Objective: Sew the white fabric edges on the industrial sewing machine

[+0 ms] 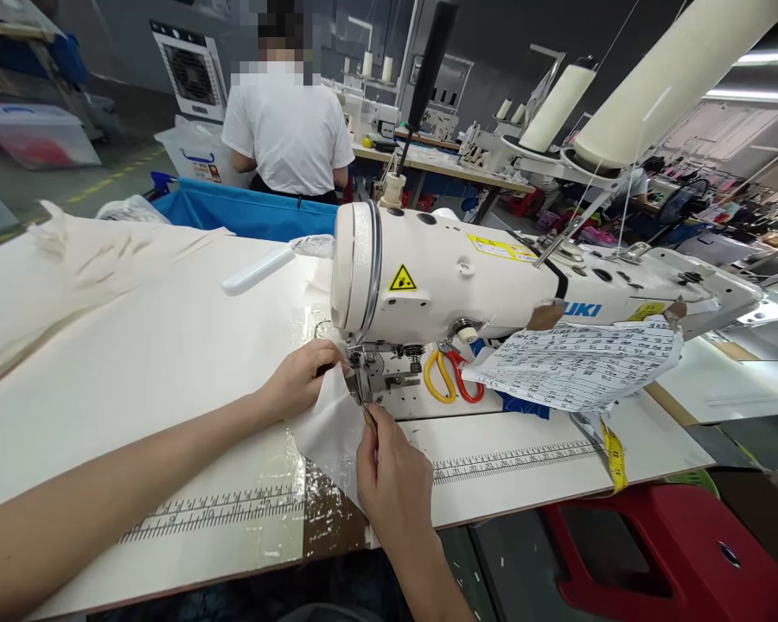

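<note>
A white sewing machine (441, 276) stands in front of me, its needle area just beyond my fingertips. My left hand (302, 376) is closed beside the needle, thumb and fingers pinching the upper edge of a white cloth piece (330, 432). That cloth drapes over the table's front edge. In my right hand (392, 466), which is closed in front of the needle area, are slim metal tweezers (359, 390). Their tips point up toward the presser foot, close to my left fingertips. What the tips touch is too small to make out.
Yellow-and-red-handled scissors (442, 377) lie beneath the machine arm. Handwritten paper (583, 363) hangs from the arm, with a yellow tape measure (615, 458) below. Cream fabric (65, 276) covers the table's left. A red stool (674, 553) stands lower right; a person (289, 130) sits beyond.
</note>
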`<state>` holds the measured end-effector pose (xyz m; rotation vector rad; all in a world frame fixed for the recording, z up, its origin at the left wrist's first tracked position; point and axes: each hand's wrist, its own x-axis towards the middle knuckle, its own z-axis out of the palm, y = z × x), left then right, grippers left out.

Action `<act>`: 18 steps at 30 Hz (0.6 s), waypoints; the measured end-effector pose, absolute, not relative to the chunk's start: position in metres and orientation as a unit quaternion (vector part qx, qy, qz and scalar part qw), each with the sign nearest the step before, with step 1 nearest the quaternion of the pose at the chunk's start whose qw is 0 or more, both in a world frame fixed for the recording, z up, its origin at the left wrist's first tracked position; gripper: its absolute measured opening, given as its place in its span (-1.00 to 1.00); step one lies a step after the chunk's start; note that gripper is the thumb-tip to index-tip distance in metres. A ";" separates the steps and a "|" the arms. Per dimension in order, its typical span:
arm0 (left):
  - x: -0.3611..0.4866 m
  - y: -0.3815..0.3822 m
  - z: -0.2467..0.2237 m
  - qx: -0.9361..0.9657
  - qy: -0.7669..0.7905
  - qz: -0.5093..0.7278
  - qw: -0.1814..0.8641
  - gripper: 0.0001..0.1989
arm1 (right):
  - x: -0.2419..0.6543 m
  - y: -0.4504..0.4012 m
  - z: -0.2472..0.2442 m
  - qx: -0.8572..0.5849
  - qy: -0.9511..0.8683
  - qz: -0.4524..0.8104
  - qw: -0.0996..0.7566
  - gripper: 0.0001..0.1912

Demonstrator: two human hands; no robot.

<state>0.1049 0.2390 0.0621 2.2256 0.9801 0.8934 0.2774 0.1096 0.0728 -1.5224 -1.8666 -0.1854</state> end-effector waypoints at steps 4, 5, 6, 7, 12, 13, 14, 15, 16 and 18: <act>0.105 0.239 0.061 0.833 0.355 0.333 0.263 -0.77 | 0.277 0.110 0.073 -0.588 -0.722 -0.082 0.356 -0.53; 0.104 0.239 0.061 0.833 0.354 0.334 0.261 -0.78 | 0.277 0.110 0.073 -0.588 -0.722 -0.084 0.354 -0.53; 0.104 0.239 0.061 0.834 0.353 0.335 0.260 -0.78 | 0.277 0.110 0.073 -0.589 -0.722 -0.086 0.352 -0.52; 0.104 0.239 0.061 0.834 0.353 0.336 0.260 -0.78 | 0.277 0.110 0.073 -0.591 -0.722 -0.088 0.350 -0.52; 0.104 0.240 0.060 0.835 0.353 0.333 0.258 -0.80 | 0.276 0.110 0.072 -0.592 -0.722 -0.095 0.345 -0.49; 0.104 0.240 0.060 0.837 0.354 0.329 0.258 -0.80 | 0.276 0.110 0.071 -0.592 -0.722 -0.095 0.345 -0.49; 0.104 0.240 0.060 0.838 0.356 0.323 0.257 -0.80 | 0.276 0.110 0.071 -0.593 -0.722 -0.095 0.344 -0.49; 0.104 0.240 0.060 0.839 0.358 0.319 0.257 -0.80 | 0.275 0.110 0.070 -0.594 -0.721 -0.096 0.344 -0.49; 0.105 0.240 0.060 0.839 0.361 0.316 0.256 -0.81 | 0.275 0.110 0.070 -0.595 -0.721 -0.097 0.343 -0.49; 0.105 0.240 0.060 0.839 0.366 0.315 0.250 -0.82 | 0.275 0.110 0.069 -0.593 -0.722 -0.097 0.343 -0.48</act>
